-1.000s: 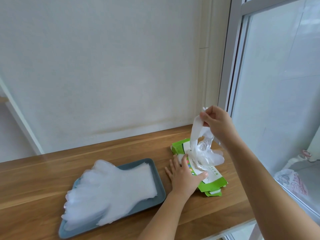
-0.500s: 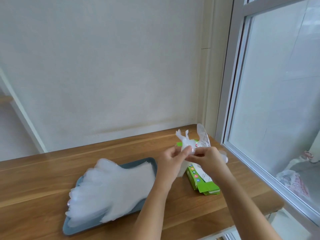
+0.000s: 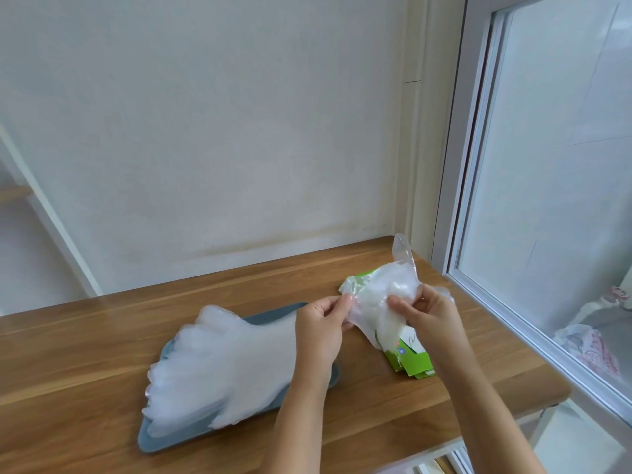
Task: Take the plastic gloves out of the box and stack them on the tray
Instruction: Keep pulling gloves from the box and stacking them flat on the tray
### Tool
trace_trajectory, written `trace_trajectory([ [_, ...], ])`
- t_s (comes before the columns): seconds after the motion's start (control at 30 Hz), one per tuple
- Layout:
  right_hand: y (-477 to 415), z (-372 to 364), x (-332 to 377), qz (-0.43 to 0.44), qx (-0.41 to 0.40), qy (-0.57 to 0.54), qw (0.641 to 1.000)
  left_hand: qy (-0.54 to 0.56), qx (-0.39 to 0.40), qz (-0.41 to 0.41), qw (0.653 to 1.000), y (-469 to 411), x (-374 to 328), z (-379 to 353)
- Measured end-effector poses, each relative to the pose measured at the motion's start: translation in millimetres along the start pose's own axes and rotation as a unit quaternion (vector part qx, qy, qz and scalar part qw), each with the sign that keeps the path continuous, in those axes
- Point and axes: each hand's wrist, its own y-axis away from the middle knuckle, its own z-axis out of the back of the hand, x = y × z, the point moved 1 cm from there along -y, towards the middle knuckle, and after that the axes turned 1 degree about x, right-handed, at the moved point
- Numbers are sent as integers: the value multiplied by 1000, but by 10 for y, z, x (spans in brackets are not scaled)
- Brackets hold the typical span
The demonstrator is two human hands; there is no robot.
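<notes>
A clear plastic glove (image 3: 379,302) is spread in the air above the green and white box (image 3: 410,360), which lies on the wooden table. My left hand (image 3: 323,328) pinches the glove's left edge. My right hand (image 3: 427,316) pinches its right side. A second glove sticks up from the box behind them (image 3: 402,249). Left of my hands, a stack of gloves (image 3: 222,364) lies on the grey-blue tray (image 3: 171,443), fingers pointing left.
The wooden table (image 3: 85,336) stands against a white wall. A window frame (image 3: 455,200) runs along the right edge. The table's right corner (image 3: 554,395) lies close to the box.
My right hand came down from its raised pull. My left hand left the box and took the glove's edge. Both hands have since drawn the glove open wider.
</notes>
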Motion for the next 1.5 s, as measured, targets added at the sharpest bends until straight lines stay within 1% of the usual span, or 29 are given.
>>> trace_trajectory([
  [0.07, -19, 100, 14, 0, -77, 86, 993, 40, -27, 33, 998, -11, -9, 55],
  [0.13, 25, 158, 92, 7, -143, 224, 964, 68, -45, 56, 995, -61, 3, 108],
  [0.17, 69, 161, 128, 46, -177, 278, 943, 72, -50, 63, 994, -70, 0, 120],
  [0.2, 117, 130, 198, 115, -203, 305, 923, 67, -49, 71, 994, -85, -6, 121],
  [0.23, 166, 62, 285, 190, -206, 312, 908, 67, -43, 79, 994, -91, -3, 107],
  [0.27, 185, -26, 346, 249, -175, 316, 899, 71, -36, 85, 993, -109, 11, 88],
  [0.3, 178, -125, 373, 282, -113, 325, 896, 82, -32, 91, 992, -109, 7, 60],
  [0.33, 153, -226, 352, 281, -38, 341, 896, 89, -32, 99, 991, -117, 9, 39],
  [0.4, 85, -386, 179, 214, 87, 405, 885, 97, -45, 118, 987, -139, -6, 20],
  [0.47, 20, -456, -72, 136, 164, 489, 846, 115, -63, 124, 984, -210, 6, 41],
  [0.5, 12, -467, -180, 115, 180, 522, 826, 124, -76, 125, 981, -247, 5, 66],
  [0.57, -11, -474, -310, 98, 169, 570, 798, 135, -106, 129, 977, -316, -30, 137],
  [0.63, -26, -463, -343, 77, 147, 601, 782, 157, -124, 116, 973, -358, -101, 229],
  [0.77, -78, -393, -397, 52, 126, 628, 767, 211, -170, 56, 961, -415, -366, 522],
  [0.87, -120, -375, -387, 54, 114, 647, 752, 209, -170, -10, 963, -395, -689, 809],
  [0.9, -129, -362, -372, 50, 119, 645, 753, 201, -163, -23, 966, -381, -758, 875],
  [1.0, -121, -385, -261, 46, 150, 605, 781, 206, -158, -34, 965, -267, -834, 1045],
  [1.07, -48, -424, -132, 76, 129, 566, 810, 226, -160, -19, 961, -205, -787, 1134],
  [1.1, 14, -459, -31, 112, 101, 529, 835, 234, -160, -7, 959, -190, -744, 1167],
  [1.17, 206, -573, 242, 218, 30, 395, 892, 245, -153, 8, 957, -134, -688, 1208],
  [1.2, 311, -650, 393, 259, 10, 314, 913, 242, -150, 14, 959, -109, -665, 1224],
  [1.23, 416, -729, 550, 275, 17, 246, 929, 232, -141, 19, 962, -108, -634, 1230],
  [1.27, 525, -836, 702, 264, 47, 193, 944, 217, -135, 22, 967, -89, -611, 1242],
  [1.3, 610, -950, 842, 232, 99, 150, 956, 201, -128, 17, 971, -79, -595, 1243],
  [1.37, 689, -1216, 1023, 152, 215, 109, 959, 157, -120, 4, 980, -48, -578, 1250],
  [1.4, 675, -1334, 1074, 114, 255, 118, 953, 133, -111, 5, 985, -28, -574, 1223],
  [1.43, 646, -1459, 1097, 86, 285, 132, 945, 119, -103, 14, 988, 1, -565, 1221],
  [1.47, 576, -1555, 1095, 76, 292, 144, 942, 117, -87, 25, 989, 32, -570, 1205],
  [1.5, 496, -1635, 1106, 84, 272, 167, 944, 133, -70, 29, 988, 63, -571, 1209],
])
